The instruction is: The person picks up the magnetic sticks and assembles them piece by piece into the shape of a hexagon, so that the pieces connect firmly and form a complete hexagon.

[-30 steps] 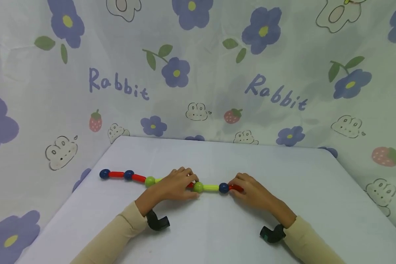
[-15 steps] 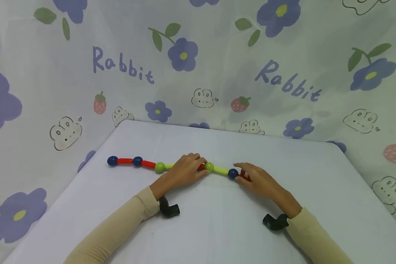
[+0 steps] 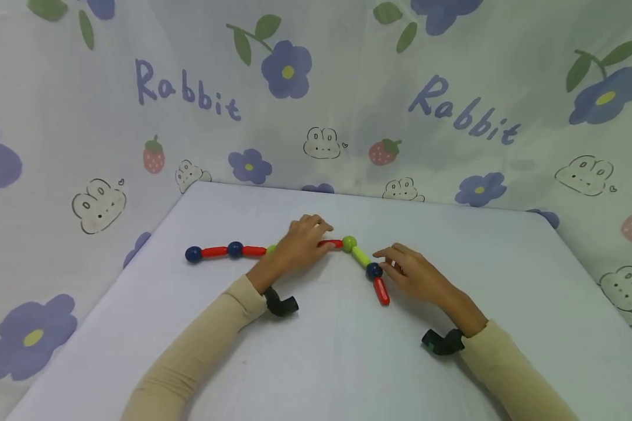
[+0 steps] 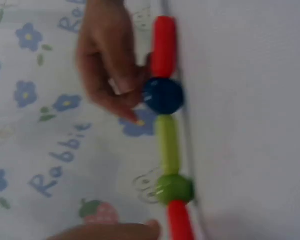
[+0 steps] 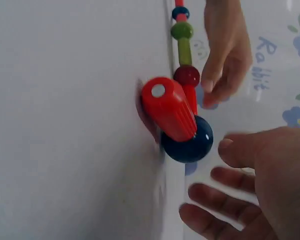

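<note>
A chain of magnetic rods and balls lies across the white table, starting at a blue ball [image 3: 193, 254] on the left. My left hand [image 3: 300, 245] is over its middle, fingers loosely spread beside a red rod [image 3: 330, 243]; it hides part of the chain. There, a dark red ball [image 5: 186, 76] shows in the right wrist view. Past the green ball [image 3: 350, 243], a yellow-green rod [image 3: 360, 257], a blue ball [image 3: 374, 271] and the red end rod [image 3: 381, 291] slant towards me. My right hand [image 3: 418, 272] hovers beside that blue ball, fingers parted, holding nothing.
The white table [image 3: 316, 362] reaches back to a hanging cloth [image 3: 358, 88] printed with flowers, rabbits and strawberries. Dark wrist devices [image 3: 442, 342] sit at both cuffs.
The chain's right end has swung towards me, bending at the green ball. My right hand has released the red end rod. My left fingers have loosened. The head view has tilted down.
</note>
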Demonstrator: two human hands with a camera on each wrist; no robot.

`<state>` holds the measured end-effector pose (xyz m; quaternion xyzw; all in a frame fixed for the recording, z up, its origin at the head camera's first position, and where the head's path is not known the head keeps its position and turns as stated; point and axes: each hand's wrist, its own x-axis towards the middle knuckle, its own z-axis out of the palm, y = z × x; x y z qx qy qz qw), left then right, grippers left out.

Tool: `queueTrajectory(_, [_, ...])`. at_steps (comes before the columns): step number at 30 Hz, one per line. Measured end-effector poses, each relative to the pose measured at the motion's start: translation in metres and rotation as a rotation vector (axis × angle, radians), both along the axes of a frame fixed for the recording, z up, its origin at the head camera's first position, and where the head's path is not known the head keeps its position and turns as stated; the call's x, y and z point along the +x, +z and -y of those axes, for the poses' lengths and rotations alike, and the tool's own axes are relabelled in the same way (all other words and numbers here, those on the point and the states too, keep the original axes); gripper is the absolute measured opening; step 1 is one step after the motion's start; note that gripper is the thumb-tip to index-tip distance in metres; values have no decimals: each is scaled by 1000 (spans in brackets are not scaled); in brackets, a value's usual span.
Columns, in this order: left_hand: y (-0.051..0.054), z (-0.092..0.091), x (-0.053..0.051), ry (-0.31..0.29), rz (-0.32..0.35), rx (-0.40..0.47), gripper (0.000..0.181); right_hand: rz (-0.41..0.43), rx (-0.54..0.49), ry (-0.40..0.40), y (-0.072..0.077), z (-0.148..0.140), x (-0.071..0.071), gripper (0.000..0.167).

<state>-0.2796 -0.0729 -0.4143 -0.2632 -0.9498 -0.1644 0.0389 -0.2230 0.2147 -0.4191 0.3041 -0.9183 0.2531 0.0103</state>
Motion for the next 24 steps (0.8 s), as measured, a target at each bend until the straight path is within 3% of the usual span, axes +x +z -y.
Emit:
queueTrajectory(3, [24,26,0,66,158,-97,41,-76,37,144,5,-5,-6,44])
queueTrajectory(6, [34,40,-2,73,278,-179,40,-91,73,243,8,-7,-7,47])
queueTrajectory(8, [32,40,-4,63,275,-191,37,-90,79,256,10,-6,-7,45])
queueTrajectory(12, [17,27,-10,86,140,-166,35,-97,75,242,11,-2,-4,45])
queueTrajectory(15, [12,16,-12,88,91,-131,44,-119,108,219,8,-3,2,45])
queueTrajectory(18, [25,14,-12,71,152,-143,51,-158,136,177,6,-10,11,46])
queueTrajectory(21, [43,22,-9,59,284,-263,47,-173,122,155,5,-16,16,46])
queueTrajectory(24, [49,31,-8,34,360,-360,38,-164,109,160,3,-16,17,45])
